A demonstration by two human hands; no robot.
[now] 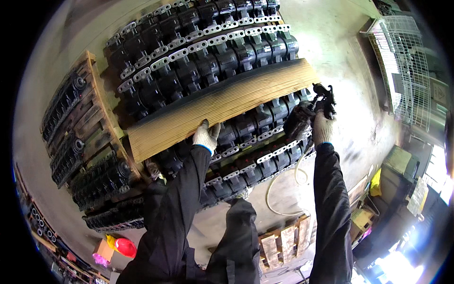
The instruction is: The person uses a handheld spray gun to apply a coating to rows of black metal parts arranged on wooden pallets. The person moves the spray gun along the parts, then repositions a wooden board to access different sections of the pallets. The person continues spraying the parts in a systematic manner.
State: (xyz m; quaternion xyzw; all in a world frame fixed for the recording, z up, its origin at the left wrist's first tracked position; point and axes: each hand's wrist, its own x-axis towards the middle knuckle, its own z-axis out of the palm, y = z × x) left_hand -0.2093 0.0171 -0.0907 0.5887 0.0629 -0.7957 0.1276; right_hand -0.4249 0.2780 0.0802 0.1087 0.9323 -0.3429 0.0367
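Observation:
A long strip of corrugated cardboard [222,104] lies slantwise across rows of glossy black rollers [203,66] with bare silver drilled end brackets. Its far edge is darkened with black. My left hand [206,137], in a knitted glove, grips the near edge of this strip, thumb on top. Out to the right, my gloved right hand [323,128] is wrapped around a black-coated spray gun [326,97], whose dark cup [299,120] hangs beside the rollers by the strip's right end. A pale hose [270,194] loops over the floor below the gun.
To the left, a wooden pallet [101,109] bears more black parts. A white wire cage [402,66] stands at the far right. Nearer me lies another wooden pallet [286,244]. A red rounded object [126,247] sits at lower left, beside a cardboard box [104,250].

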